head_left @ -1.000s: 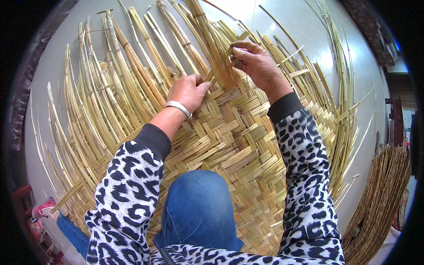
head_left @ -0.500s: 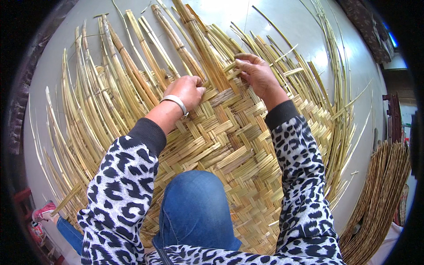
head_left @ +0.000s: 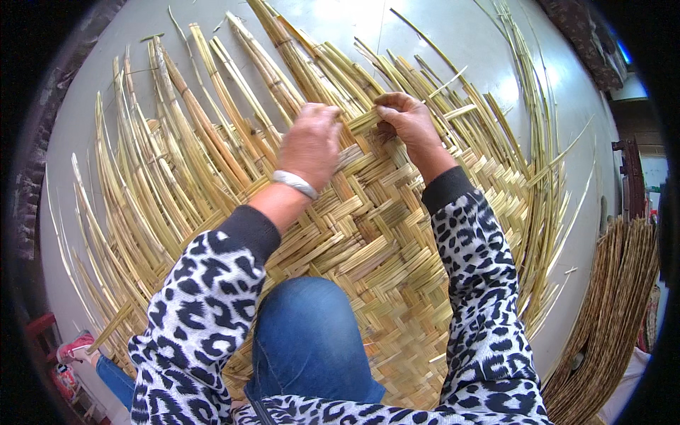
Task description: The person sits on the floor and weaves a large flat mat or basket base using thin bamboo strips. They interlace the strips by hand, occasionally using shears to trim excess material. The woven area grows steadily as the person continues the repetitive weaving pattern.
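A woven mat of split reed strips (head_left: 397,255) lies under my knee, herringbone-patterned, with long unwoven strips (head_left: 180,142) fanning out from its far edge. My right hand (head_left: 414,127) pinches a short flat reed strip (head_left: 363,122) between thumb and fingers, just above the far edge of the weave. Close by on its left is my left hand (head_left: 309,145), smeared by motion, a pale bracelet (head_left: 295,185) on its wrist. Its fingertips are near the strip's other end, and whether they grip it is hidden.
Loose thin strips (head_left: 528,92) spread over the smooth grey floor (head_left: 340,15) at the far right. A brown bundle of stalks, or a rolled mat (head_left: 602,319), stands at the right edge. My jeans-covered knee (head_left: 312,340) rests on the mat. At lower left shows a red shoe (head_left: 74,347).
My left hand has risen and shifted right toward the right hand, its back now turned up. My right hand keeps its pinch on the strip nearly in place. Upright strips lean slightly more left.
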